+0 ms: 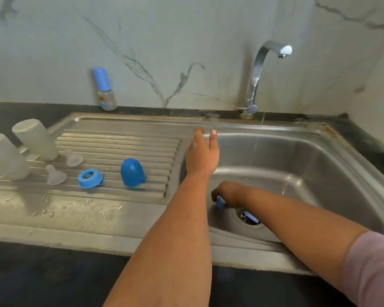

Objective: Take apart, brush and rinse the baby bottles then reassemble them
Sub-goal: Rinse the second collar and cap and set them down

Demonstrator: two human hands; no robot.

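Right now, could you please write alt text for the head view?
Over a steel sink with the tap running, the right hand grips a small blue part near the drain while the left hand reaches toward the sink's back rim. Bottle pieces sit on the drainboard.

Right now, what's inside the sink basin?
The right hand reaches into the sink basin, pinching a small blue piece beside the drain. Tap water runs in. The hand covers most of that piece, so I cannot tell what it is.
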